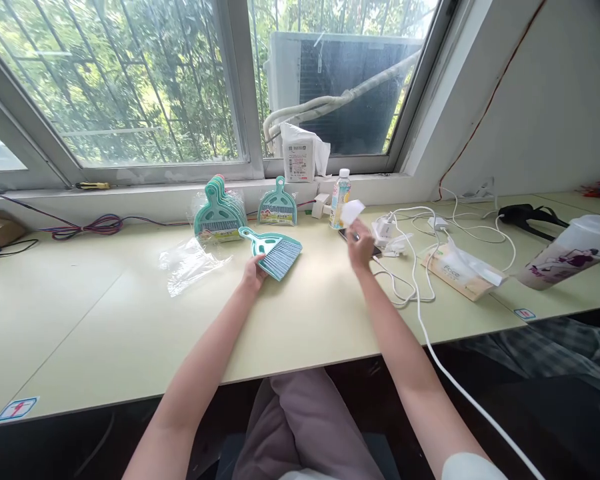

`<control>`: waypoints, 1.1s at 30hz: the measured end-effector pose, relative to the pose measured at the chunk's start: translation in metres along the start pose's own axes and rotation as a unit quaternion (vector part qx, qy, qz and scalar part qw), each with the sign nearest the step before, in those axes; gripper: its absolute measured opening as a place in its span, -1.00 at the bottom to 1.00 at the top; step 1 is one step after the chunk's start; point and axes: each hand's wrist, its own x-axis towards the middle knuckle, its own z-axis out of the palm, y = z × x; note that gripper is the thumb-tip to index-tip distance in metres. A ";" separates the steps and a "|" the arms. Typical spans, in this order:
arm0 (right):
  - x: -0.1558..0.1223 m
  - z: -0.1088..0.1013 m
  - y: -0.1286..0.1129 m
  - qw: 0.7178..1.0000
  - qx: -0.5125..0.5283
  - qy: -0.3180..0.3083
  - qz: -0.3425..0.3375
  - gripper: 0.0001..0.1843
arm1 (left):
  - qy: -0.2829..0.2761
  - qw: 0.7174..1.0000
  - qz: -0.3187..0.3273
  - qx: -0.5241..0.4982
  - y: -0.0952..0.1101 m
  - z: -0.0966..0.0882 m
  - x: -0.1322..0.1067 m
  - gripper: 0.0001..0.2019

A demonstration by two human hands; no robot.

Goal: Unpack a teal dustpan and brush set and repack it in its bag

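Observation:
My left hand (pixel 253 275) is closed on the near edge of a small green dustpan with its hand brush (pixel 280 257), the striped bristles facing up, just over the table. A small white piece of paper (pixel 352 212) sticks up from the fingers of my right hand (pixel 361 247), which is pinched shut beside a bottle. Crumpled clear plastic bags (pixel 190 267) lie to the left of the dustpan. Behind them stands a row of bagged dustpan sets (pixel 219 217), and one more bagged set (pixel 279 205) leans against the sill.
A drink bottle (pixel 340 199) and a dark phone (pixel 377 252), partly hidden, lie near my right hand. White cables (pixel 420 293), a charger (pixel 383 230), a tissue pack (pixel 460 272) and a tilted large cup (pixel 563 253) fill the right side. A bundled cable (pixel 87 227) lies far left.

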 end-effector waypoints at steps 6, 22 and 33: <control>-0.053 0.057 -0.060 0.885 0.051 -0.295 -0.357 -0.42 | -0.078 0.997 0.029 -0.001 -0.001 0.000 -0.001 -0.71; -0.063 0.065 -0.052 0.941 0.022 -0.255 -0.221 -0.54 | -0.082 0.994 0.051 0.040 0.002 0.003 -0.010 -0.57; -0.068 0.066 -0.067 0.748 0.520 -0.319 0.262 -0.71 | -0.130 0.984 0.080 0.094 -0.003 0.011 -0.018 -0.43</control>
